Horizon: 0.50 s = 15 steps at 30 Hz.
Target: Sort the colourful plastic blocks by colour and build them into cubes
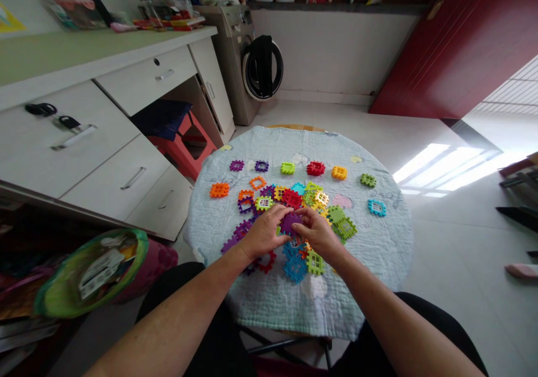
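Note:
Between my two hands, over the middle of the pile, is a purple building block panel with notched edges. My left hand grips its left side, and my right hand pinches its right side. Interlocking panels in many colours lie heaped around and under the hands, among them a red panel just beyond, blue panels nearer me and green panels to the right. Farther out, single panels or small stacks form a curved row, including a red stack, an orange panel and a light blue window panel.
The round table wears a pale quilted cloth. To the left stand a white drawer unit, a red stool and a filled bin. Behind are a washing machine with its door ajar and a red door.

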Motion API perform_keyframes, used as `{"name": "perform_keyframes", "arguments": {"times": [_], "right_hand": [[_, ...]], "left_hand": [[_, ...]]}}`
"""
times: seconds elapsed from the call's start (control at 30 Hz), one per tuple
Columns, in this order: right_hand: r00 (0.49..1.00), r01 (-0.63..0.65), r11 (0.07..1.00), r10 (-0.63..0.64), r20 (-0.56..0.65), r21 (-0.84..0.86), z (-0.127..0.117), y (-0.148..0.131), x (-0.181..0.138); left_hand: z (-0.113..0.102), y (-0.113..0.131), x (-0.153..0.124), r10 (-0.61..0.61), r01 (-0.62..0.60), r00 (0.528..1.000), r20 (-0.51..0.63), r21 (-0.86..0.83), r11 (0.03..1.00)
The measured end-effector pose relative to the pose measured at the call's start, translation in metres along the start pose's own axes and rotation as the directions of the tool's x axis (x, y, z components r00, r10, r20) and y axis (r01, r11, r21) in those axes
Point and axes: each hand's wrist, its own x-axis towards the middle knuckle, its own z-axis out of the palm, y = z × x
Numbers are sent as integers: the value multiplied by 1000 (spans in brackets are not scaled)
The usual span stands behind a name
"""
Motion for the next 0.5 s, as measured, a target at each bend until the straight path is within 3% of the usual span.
{"name": "perform_keyframes", "arguments": {"times": [0.17,0.37,0.5], "right_hand": [[999,31,996,-32,-15,-83,0,5,1],[995,8,995,-17,95,95,-2,-3,-2],[995,3,993,-15,100,117,0,-4,-2]], "left_hand": [[1,-3,-2,39,-43,999,39,124,991],[-4,-6,-2,6,-3,1000,-23,129,992],[-3,-6,-3,9,-7,1000,-13,131,991]]}}
